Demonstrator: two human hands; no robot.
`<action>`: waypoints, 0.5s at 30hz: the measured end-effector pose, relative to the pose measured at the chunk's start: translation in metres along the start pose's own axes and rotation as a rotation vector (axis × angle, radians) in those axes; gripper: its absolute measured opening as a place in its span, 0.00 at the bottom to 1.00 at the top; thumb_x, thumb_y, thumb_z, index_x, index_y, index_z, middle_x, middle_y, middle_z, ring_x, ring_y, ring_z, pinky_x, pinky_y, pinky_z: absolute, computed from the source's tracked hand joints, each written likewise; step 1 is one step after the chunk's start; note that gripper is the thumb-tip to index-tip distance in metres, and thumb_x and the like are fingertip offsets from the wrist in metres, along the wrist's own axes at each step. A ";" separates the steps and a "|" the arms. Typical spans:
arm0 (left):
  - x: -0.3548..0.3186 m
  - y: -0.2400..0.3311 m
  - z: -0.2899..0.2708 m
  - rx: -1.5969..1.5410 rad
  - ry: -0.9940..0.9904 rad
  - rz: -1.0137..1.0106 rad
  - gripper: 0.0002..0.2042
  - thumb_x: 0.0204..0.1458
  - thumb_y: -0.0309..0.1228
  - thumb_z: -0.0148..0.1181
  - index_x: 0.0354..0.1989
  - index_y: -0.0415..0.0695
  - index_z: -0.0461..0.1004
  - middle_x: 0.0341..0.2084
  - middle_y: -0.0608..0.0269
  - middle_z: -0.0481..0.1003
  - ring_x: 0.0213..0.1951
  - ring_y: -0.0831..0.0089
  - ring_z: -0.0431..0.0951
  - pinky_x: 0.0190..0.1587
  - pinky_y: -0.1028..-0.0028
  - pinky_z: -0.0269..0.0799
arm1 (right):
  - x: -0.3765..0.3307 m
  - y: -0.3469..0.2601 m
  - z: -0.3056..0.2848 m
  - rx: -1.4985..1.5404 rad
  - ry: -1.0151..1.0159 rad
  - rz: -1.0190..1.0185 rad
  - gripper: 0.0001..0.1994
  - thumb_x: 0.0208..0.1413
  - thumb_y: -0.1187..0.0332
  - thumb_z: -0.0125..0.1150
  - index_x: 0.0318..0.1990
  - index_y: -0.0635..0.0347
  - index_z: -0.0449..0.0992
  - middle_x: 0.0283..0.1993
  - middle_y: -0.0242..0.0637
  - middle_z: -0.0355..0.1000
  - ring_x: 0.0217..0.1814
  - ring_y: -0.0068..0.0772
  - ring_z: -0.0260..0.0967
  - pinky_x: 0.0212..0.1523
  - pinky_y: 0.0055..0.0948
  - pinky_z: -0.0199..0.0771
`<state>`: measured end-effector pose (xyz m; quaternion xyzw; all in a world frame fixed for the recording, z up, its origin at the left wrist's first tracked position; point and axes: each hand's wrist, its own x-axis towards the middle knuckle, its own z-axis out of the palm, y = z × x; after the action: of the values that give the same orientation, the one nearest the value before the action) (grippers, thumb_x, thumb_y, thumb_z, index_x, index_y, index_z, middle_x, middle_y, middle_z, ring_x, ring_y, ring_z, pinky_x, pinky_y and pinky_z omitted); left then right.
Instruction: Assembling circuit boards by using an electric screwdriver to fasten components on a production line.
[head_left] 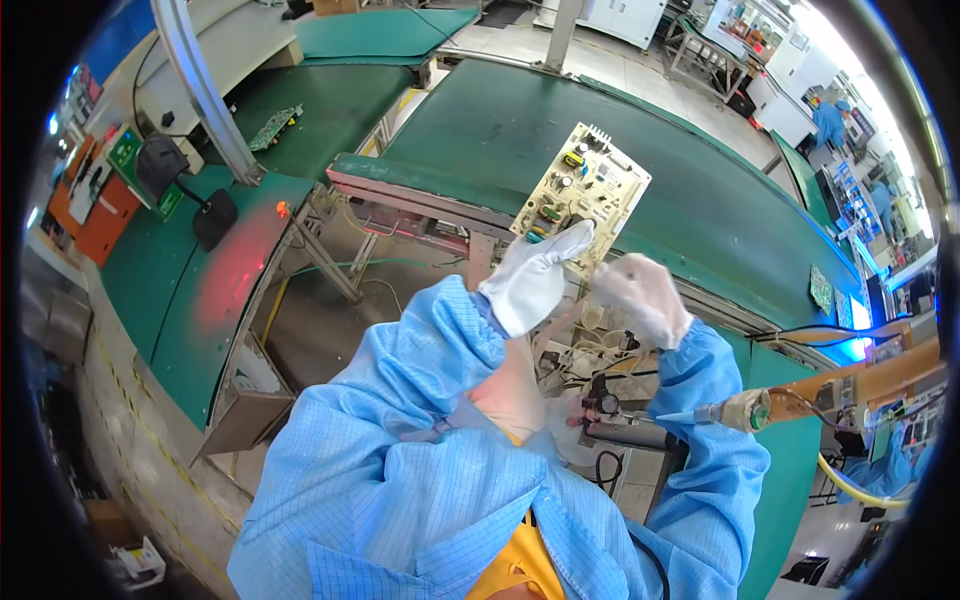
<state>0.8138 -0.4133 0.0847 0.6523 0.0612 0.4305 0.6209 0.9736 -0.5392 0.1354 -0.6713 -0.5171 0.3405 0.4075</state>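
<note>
A cream-coloured circuit board (610, 195) with several mounted components is held up in front of me, above the near edge of the green conveyor belt (470, 120). My left hand (535, 280), in a white glove, grips the board's lower left part, with the thumb lying over its face. Close to the board's lower right corner is my right hand (645, 297), also white-gloved, its fingers curled together. Whether those fingers touch the board or pinch something small cannot be made out.
Another circuit board (277, 128) lies on the green surface at far left, and a small board (820, 289) on the belt at right. A nozzle-tipped tool (735, 412) juts in near my right forearm. A black lamp-like device (212, 218) stands at left.
</note>
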 end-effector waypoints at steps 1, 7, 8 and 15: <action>0.002 0.000 -0.008 -0.417 0.017 -0.228 0.20 0.59 0.36 0.58 0.55 0.37 0.71 0.49 0.59 0.75 0.47 0.75 0.76 0.51 0.75 0.71 | 0.000 0.008 -0.016 -0.225 0.073 -0.009 0.17 0.58 0.59 0.57 0.38 0.69 0.74 0.33 0.42 0.73 0.36 0.30 0.72 0.40 0.27 0.70; -0.021 0.048 -0.078 -0.603 -0.022 -0.421 0.22 0.54 0.25 0.60 0.58 0.36 0.66 0.47 0.56 0.76 0.47 0.69 0.78 0.52 0.71 0.73 | 0.011 0.053 -0.077 -0.786 0.728 -0.113 0.20 0.62 0.55 0.51 0.43 0.65 0.79 0.46 0.49 0.75 0.50 0.46 0.71 0.53 0.39 0.67; -0.025 0.055 -0.087 -0.600 -0.004 -0.416 0.22 0.54 0.25 0.60 0.58 0.36 0.66 0.47 0.56 0.76 0.47 0.69 0.78 0.52 0.71 0.73 | 0.006 0.077 -0.084 -0.926 0.820 -0.198 0.20 0.62 0.55 0.50 0.46 0.64 0.78 0.50 0.48 0.75 0.55 0.47 0.70 0.58 0.39 0.66; -0.073 0.096 -0.165 -0.392 0.145 -0.383 0.25 0.50 0.30 0.65 0.58 0.37 0.67 0.45 0.55 0.77 0.45 0.68 0.79 0.48 0.69 0.76 | 0.015 0.105 -0.089 -0.819 0.756 0.152 0.22 0.62 0.54 0.47 0.53 0.59 0.76 0.59 0.46 0.70 0.64 0.43 0.65 0.65 0.35 0.60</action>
<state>0.6194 -0.3544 0.1088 0.4637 0.1433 0.3546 0.7992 1.0989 -0.5555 0.0795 -0.8855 -0.3750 -0.1239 0.2449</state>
